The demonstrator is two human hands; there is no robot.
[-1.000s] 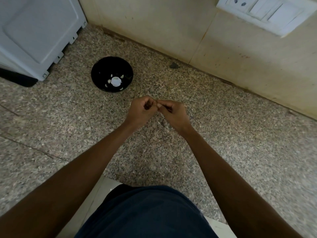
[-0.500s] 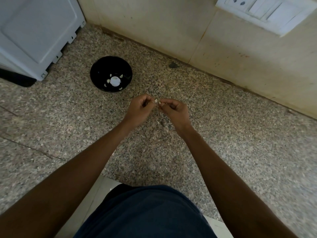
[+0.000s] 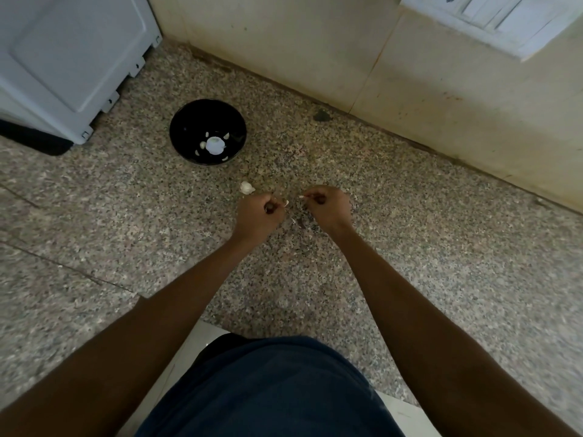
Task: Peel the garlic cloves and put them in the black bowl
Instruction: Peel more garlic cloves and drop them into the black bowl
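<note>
Two bare hands hover apart above the speckled granite desk. The left hand pinches a small pale garlic clove; the right hand pinches papery skin. The round black bowl sits up-left, nearer the left grip.

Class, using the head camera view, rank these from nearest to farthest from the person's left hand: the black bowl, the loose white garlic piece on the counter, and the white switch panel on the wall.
Measured from the left hand:
1. Loose white garlic piece, on the counter just beyond the hand.
2. Black bowl, farther back and to the left.
3. White switch panel, up on the wall at far right.
</note>
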